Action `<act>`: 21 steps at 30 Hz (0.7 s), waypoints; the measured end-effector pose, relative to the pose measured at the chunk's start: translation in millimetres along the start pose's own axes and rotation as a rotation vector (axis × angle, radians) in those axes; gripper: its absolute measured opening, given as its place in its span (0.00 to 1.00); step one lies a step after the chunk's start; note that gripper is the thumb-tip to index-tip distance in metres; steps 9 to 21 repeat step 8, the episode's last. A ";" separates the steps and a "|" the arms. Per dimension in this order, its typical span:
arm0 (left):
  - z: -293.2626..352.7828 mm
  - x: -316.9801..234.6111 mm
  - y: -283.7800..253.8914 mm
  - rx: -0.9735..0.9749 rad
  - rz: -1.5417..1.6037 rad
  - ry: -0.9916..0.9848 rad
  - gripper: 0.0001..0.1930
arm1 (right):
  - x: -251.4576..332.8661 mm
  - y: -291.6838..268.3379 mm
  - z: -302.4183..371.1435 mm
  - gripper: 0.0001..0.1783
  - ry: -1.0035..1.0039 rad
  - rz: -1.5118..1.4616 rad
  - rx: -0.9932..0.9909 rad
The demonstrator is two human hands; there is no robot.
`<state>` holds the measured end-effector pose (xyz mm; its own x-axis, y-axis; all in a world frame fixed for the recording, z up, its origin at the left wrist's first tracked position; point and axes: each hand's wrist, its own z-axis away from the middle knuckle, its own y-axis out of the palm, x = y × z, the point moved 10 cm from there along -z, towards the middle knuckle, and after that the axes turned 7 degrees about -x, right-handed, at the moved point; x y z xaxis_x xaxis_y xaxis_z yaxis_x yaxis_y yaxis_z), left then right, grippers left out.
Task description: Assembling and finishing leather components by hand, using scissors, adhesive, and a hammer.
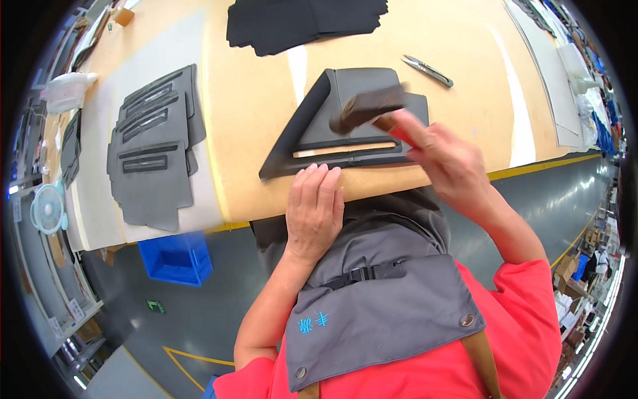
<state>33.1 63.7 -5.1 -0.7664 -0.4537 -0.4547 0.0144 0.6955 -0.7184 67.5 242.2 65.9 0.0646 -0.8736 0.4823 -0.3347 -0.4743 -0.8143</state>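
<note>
My right hand (452, 163) is closed round the reddish-brown handle of a hammer (367, 108). The hammer's dark head, blurred by motion, is in front of a dark grey flat panel (355, 80), which looks like leather or fabric. A long slot with black edging runs along the panel's near side, and a black flap lies along its left. Stretched out and lying flat, the fingers of my left hand (314, 209) press on the panel's near edge, beside the slot. Whether the hammer touches the panel I cannot tell.
Thread snips (427, 70) lie beyond the panel at the right. A stack of black pieces (306, 23) sits at the far side of the table (246, 133). Several grey slotted panels (153, 179) overlap at the left. Below the table is a blue crate (176, 259).
</note>
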 end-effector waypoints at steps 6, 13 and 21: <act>1.1 -1.8 2.4 -0.013 0.011 0.023 0.17 | 0.9 29.6 22.2 0.38 -0.174 0.262 0.276; 7.1 -0.6 2.4 -0.003 0.014 0.018 0.18 | 0.1 17.1 23.4 0.40 -0.158 0.252 0.200; 7.1 -0.6 2.4 -0.003 0.014 0.018 0.18 | 0.1 17.1 23.4 0.40 -0.158 0.252 0.200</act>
